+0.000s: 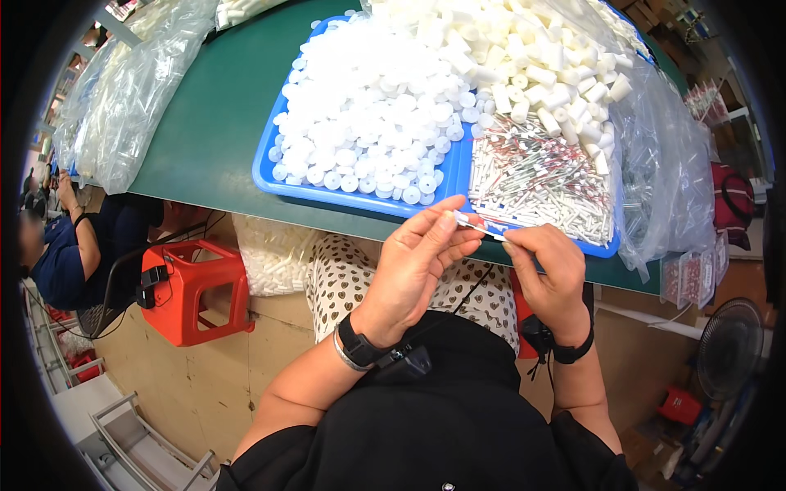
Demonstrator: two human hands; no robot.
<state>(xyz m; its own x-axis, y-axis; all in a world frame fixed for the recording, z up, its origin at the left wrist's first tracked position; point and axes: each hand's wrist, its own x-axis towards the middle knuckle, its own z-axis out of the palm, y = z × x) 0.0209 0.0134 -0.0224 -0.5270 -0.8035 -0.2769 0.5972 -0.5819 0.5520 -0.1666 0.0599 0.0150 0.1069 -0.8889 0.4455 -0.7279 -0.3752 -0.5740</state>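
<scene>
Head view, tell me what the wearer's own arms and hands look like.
Short black fabric sleeves leave both forearms bare. The left hand is ungloved, with a wide black wristband and a silver-grey bracelet at its wrist. The right hand is ungloved too, with a black cuff.

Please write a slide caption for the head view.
Left hand and right hand hold thin white pieces near a blue tray of white discs.

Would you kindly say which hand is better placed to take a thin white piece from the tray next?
Probably the right hand: here it is below the thin white pieces, whereas the left hand is below the white discs.
</scene>
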